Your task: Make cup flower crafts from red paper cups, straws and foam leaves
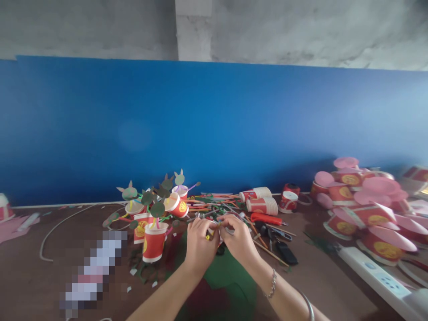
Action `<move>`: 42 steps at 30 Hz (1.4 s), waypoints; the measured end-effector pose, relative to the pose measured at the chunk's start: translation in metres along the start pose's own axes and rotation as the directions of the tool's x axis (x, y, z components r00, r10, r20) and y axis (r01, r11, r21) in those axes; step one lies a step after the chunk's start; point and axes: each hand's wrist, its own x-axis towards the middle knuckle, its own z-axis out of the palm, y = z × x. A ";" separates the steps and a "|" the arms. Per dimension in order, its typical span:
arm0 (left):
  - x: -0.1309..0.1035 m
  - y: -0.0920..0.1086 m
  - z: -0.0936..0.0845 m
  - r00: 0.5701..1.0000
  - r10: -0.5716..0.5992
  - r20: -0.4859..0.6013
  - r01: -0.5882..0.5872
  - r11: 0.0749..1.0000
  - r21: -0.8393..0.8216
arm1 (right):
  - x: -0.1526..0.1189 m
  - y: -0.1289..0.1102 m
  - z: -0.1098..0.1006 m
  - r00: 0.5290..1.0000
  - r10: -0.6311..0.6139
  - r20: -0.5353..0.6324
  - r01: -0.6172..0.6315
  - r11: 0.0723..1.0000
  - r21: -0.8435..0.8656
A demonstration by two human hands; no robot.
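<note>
two-handed fingertip work over a table (321, 276); clock directions are read from the hands, 12 pointing away from the person. left hand (201, 243): fingers narrowed, apparently gripping a small yellow piece (207, 237), which lies at the clock's centre. right hand (239, 238): thumb and fingertips drawn narrowly together beside it; whether they pinch the same piece cannot be told. the step in hand appears to be fine shaping or joining; the next move would call for a light, steady pinch from both sides. surroundings, left to right: at 9, well apart, a white cord (43, 243); at 9, nearer, an upright red cup (154, 247) among others bearing eared cut-outs; at 12, a heap of thin sticks (220, 203); at 6, a green sheet (230, 276); at 2, stacked cups (262, 206) on their sides; toward 3, a red-handled tool (266, 218); near 4, a wooden stick (272, 254); at 3, farther off, cups with pink discs (381, 187); between 3 and 4, a power strip (377, 276). sticks and tool crowd the space beyond and beside the right hand, hampering reach there.
</note>
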 end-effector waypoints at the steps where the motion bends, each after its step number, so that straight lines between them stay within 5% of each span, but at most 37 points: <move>1: 0.000 0.000 0.000 1.000 -0.004 -0.004 0.004 1.000 -0.005 | 0.000 0.000 0.000 1.000 -0.003 -0.001 0.003 1.000 0.002; 8: 0.004 -0.001 -0.003 0.998 -0.050 0.032 0.051 0.998 -0.030 | 0.004 0.003 -0.002 1.000 -0.028 0.007 0.028 0.999 0.039; 14: 0.007 -0.001 -0.004 0.985 -0.154 0.078 0.162 0.981 -0.107 | 0.009 0.003 -0.008 0.993 0.050 0.103 -0.062 0.991 0.118; 24: 0.014 -0.007 -0.006 0.954 -0.281 0.101 0.298 0.909 -0.291 | 0.023 0.020 -0.021 0.986 0.145 0.082 -0.149 0.988 0.050; 31: 0.019 -0.015 -0.010 0.954 -0.298 0.037 0.297 0.920 -0.256 | 0.033 0.054 -0.029 0.947 0.239 0.213 -0.223 0.970 -0.097; 35: 0.019 -0.018 -0.010 0.956 -0.294 0.019 0.289 0.921 -0.260 | 0.033 0.064 -0.029 0.947 0.198 0.251 -0.157 0.972 -0.174; 42: 0.020 -0.020 -0.010 0.956 -0.293 0.011 0.287 0.928 -0.236 | 0.035 0.060 -0.051 0.983 0.179 0.045 -0.123 0.819 -0.560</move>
